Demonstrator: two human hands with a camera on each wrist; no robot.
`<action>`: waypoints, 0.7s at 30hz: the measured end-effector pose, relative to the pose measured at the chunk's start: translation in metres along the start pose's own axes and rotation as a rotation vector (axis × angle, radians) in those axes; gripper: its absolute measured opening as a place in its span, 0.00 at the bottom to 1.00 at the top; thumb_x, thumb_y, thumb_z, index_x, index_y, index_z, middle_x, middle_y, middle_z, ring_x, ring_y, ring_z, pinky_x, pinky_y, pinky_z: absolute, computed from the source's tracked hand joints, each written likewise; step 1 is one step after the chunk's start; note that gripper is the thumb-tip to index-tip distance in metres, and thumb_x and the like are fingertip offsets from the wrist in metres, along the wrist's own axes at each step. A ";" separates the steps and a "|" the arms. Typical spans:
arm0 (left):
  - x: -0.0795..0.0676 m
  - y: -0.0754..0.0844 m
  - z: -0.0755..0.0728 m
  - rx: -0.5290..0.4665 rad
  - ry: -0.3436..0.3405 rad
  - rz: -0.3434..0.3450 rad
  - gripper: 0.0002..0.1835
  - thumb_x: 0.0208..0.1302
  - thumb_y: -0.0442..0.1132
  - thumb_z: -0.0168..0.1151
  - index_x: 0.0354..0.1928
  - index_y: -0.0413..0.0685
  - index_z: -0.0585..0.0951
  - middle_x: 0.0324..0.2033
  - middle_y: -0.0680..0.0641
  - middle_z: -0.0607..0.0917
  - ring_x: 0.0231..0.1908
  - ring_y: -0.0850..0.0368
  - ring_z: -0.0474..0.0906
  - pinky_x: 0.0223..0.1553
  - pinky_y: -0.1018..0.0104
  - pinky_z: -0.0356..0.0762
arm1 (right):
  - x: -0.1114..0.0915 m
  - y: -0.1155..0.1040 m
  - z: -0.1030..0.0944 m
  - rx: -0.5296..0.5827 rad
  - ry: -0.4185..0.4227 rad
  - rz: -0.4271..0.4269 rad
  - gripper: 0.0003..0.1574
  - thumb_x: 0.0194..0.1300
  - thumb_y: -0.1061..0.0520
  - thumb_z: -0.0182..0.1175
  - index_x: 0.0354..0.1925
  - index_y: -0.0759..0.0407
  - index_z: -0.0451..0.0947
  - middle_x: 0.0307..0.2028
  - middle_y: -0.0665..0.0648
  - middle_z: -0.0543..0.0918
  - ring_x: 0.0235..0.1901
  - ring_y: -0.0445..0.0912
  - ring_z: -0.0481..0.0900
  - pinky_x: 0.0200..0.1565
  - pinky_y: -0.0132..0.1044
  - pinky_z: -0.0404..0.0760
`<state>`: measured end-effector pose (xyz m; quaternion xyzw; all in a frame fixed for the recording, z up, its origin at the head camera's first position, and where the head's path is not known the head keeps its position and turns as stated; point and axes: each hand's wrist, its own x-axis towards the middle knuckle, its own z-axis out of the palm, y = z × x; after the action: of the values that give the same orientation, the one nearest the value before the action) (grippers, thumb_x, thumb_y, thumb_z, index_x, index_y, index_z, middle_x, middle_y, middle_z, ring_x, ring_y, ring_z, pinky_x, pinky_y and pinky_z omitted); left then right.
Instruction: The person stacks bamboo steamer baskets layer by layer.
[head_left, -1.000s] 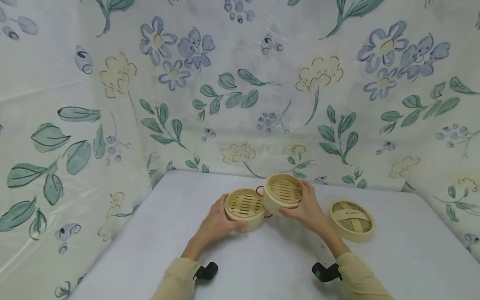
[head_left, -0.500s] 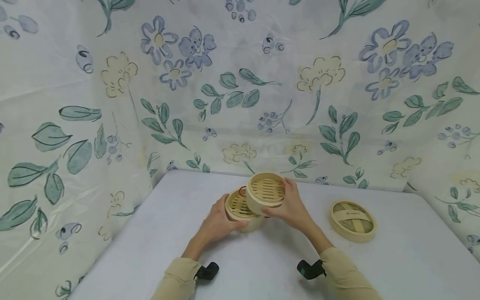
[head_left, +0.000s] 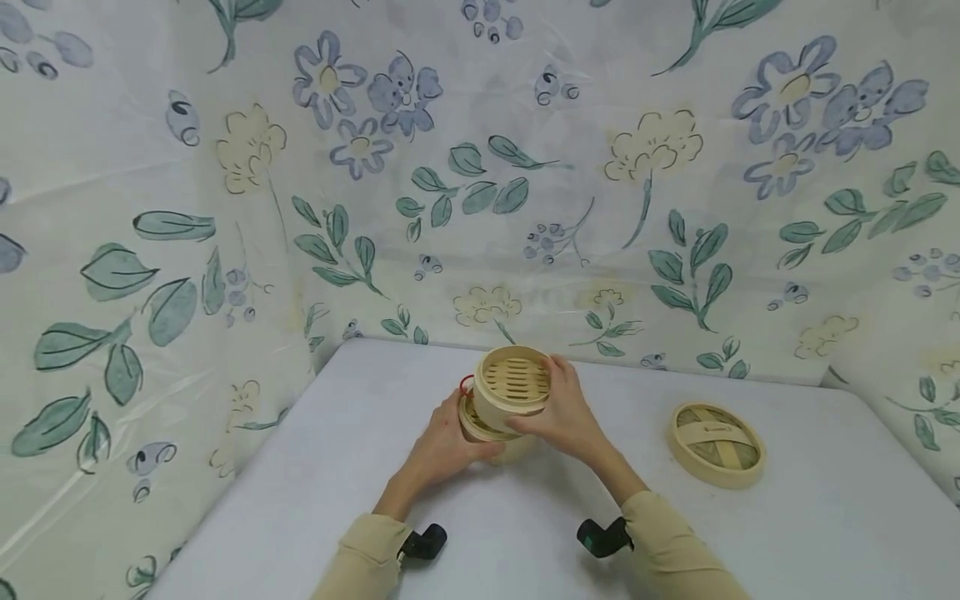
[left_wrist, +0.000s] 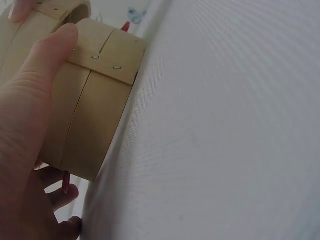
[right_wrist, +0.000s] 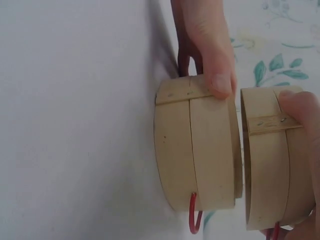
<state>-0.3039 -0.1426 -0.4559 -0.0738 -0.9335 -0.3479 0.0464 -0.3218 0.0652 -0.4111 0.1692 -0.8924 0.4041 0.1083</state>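
Observation:
Two round bamboo steamer baskets with slatted floors and red loops are between my hands. My left hand (head_left: 448,443) grips the lower steamer basket (right_wrist: 195,150), which stands on the white table, its thumb on the near side and its fingers round the far side. My right hand (head_left: 564,414) holds the upper steamer basket (head_left: 510,387) by its right side, over the lower one and hiding much of its slatted floor. In the right wrist view a narrow gap shows between the two baskets. A red loop (right_wrist: 194,212) sticks out from the lower basket's wall.
A bamboo steamer lid (head_left: 716,446) with a pale crossed band lies on the right part of the white table (head_left: 525,533). Behind the table's back edge hangs a flower-printed sheet (head_left: 420,275), which also runs down the left and right sides.
My right hand has carried the upper steamer basket leftward, from beside the lower one to above it. My left hand keeps its grip on the lower basket. The head view has shifted slightly.

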 end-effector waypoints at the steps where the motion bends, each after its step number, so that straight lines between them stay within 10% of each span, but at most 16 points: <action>1: 0.000 0.000 0.000 -0.002 -0.001 0.003 0.67 0.34 0.74 0.65 0.71 0.46 0.46 0.65 0.40 0.60 0.63 0.47 0.59 0.57 0.47 0.65 | 0.000 -0.001 0.001 -0.002 -0.001 0.002 0.70 0.35 0.36 0.74 0.68 0.62 0.51 0.66 0.61 0.52 0.62 0.54 0.59 0.60 0.52 0.63; 21: 0.002 -0.001 -0.002 -0.123 0.039 0.100 0.57 0.34 0.67 0.71 0.66 0.57 0.55 0.55 0.46 0.70 0.56 0.52 0.65 0.56 0.52 0.65 | 0.001 -0.015 0.022 -0.042 0.026 -0.004 0.71 0.34 0.34 0.74 0.68 0.61 0.52 0.66 0.63 0.53 0.63 0.54 0.58 0.59 0.51 0.65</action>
<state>-0.3064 -0.1445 -0.4551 -0.1163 -0.9045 -0.4030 0.0771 -0.3185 0.0392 -0.4143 0.1634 -0.8989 0.3873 0.1240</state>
